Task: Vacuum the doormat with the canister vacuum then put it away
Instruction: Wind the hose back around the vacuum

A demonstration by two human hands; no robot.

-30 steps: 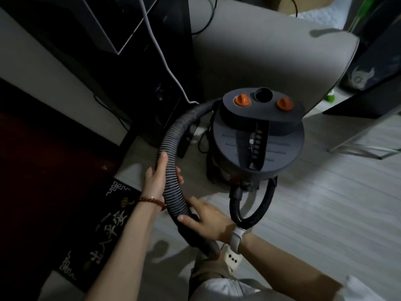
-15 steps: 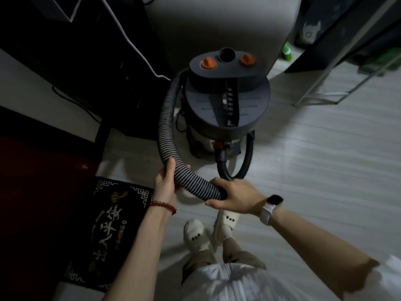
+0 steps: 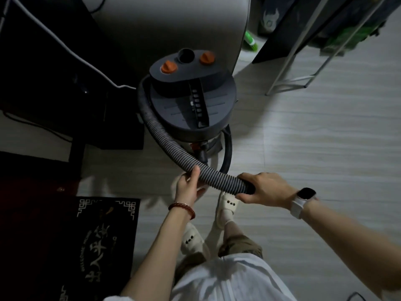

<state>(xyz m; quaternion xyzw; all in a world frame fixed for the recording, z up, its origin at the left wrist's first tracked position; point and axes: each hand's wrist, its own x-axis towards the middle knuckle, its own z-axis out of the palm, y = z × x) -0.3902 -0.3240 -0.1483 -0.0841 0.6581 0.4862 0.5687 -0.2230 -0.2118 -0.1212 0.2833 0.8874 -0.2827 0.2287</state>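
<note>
A dark grey canister vacuum (image 3: pixel 191 101) with two orange knobs stands on the pale floor ahead of me. Its ribbed grey hose (image 3: pixel 169 144) curves from the canister's left side down toward me. My left hand (image 3: pixel 187 187) grips the hose from below, thumb over the top. My right hand (image 3: pixel 264 187), with a white watch on the wrist, grips the hose's dark end cuff. A black doormat (image 3: pixel 97 242) with gold characters lies at the lower left, beside my feet.
A grey upholstered piece (image 3: pixel 173 25) stands behind the vacuum. Dark furniture (image 3: pixel 43 72) with a white cable (image 3: pixel 65 48) fills the upper left. White metal rack legs (image 3: pixel 288 68) and a green object (image 3: pixel 250 42) are at the upper right.
The view has risen and tilted down as I stood up. Both hands have drawn the hose toward me and flatter, my right hand sliding to the right along it onto the end cuff.
</note>
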